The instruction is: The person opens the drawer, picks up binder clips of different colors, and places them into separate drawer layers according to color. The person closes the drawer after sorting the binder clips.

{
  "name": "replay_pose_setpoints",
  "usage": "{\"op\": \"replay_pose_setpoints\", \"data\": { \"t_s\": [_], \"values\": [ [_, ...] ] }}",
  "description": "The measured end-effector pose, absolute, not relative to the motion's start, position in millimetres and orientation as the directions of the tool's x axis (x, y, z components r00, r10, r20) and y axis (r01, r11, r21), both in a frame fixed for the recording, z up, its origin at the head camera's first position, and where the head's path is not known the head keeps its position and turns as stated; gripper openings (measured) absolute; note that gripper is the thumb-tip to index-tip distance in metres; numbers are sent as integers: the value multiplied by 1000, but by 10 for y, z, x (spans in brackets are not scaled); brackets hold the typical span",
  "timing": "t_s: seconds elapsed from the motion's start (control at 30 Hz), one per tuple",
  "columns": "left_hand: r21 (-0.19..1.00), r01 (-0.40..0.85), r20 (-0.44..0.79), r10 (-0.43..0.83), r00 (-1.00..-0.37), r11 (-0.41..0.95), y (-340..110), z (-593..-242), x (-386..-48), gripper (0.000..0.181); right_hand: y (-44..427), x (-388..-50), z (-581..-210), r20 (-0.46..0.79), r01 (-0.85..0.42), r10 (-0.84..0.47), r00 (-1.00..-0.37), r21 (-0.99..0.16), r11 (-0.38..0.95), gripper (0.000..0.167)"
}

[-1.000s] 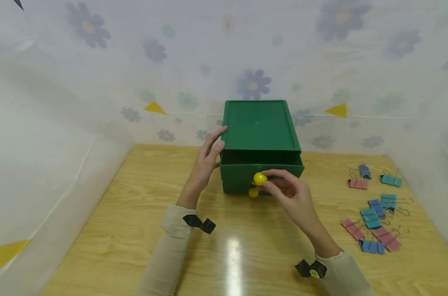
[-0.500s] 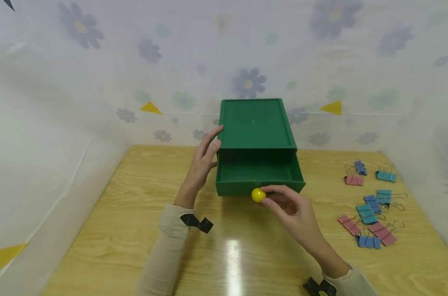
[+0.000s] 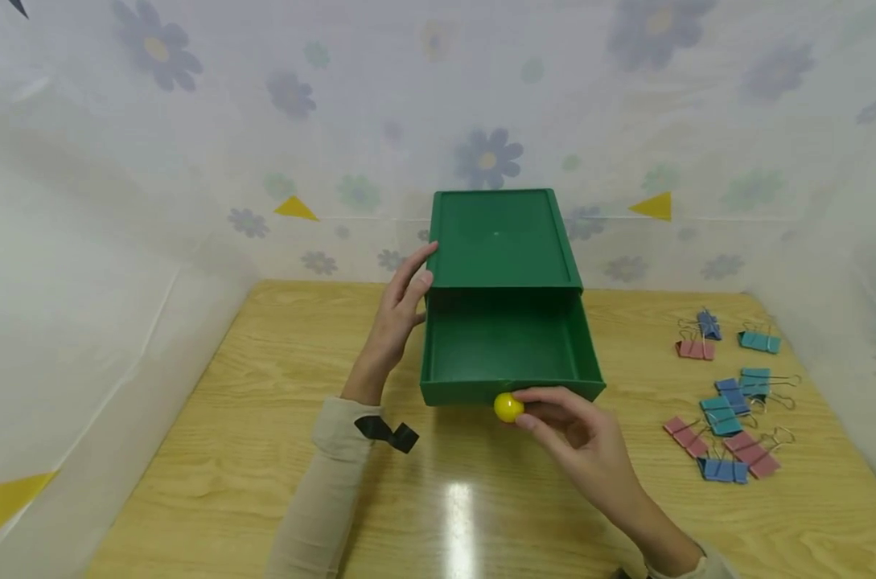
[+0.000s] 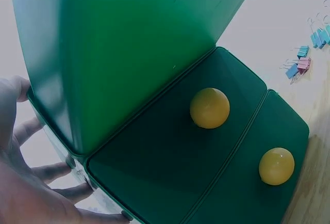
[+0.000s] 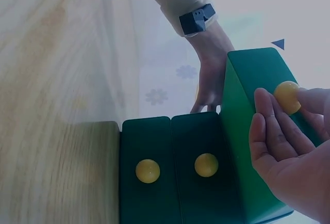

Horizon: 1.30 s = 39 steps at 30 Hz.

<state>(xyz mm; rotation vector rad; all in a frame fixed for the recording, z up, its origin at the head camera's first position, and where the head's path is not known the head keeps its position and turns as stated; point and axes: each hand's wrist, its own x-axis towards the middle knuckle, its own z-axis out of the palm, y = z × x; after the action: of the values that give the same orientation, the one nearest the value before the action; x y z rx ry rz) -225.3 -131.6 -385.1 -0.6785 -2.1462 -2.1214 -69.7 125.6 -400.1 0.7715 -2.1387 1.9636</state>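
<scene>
Since the last frame, the drawer (image 3: 459,393) has slid further out toward you, your right hand (image 3: 590,450) travelling with it. You have that hand's thumb and fingers pinched on the knob (image 3: 509,408), a glossy yellow ball at the middle of the drawer's front. The drawer is plain green, boxy and thin-walled, its smooth floor showing a faint sheen. Your left hand (image 3: 392,322) rests with fingers apart against the left side of the green cabinet (image 3: 503,237). Below, two closed drawers (image 4: 154,146) carry matching knobs. Pink, blue and teal clips (image 3: 721,416) lie on the wood-grain table (image 3: 300,386), to the right.
</scene>
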Motion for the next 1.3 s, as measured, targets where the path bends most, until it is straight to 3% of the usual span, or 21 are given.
{"op": "replay_pose_setpoints", "data": {
  "t_s": [0.57, 0.83, 1.03, 1.3],
  "values": [
    [939, 341, 339, 263, -903, -42, -1300, -3849, -2264, 49, 1261, -671, -4000, 469, -482, -285, -836, -876, -27, 35],
    [941, 335, 333, 266, -905, -36, -1298, -3852, -2259, 49, 1369, -620, -3969, 388, -430, -345, -855, -901, 50, 39],
    [939, 342, 338, 265, -903, -32, -1300, -3847, -2255, 49, 1557, -590, -3907, 465, -496, -362, -808, -868, -7, 45],
    [940, 339, 338, 262, -904, -41, -1292, -3860, -2254, 49, 1855, -549, -3787, 546, -559, -253, -799, -829, -21, 43]
  ]
}}
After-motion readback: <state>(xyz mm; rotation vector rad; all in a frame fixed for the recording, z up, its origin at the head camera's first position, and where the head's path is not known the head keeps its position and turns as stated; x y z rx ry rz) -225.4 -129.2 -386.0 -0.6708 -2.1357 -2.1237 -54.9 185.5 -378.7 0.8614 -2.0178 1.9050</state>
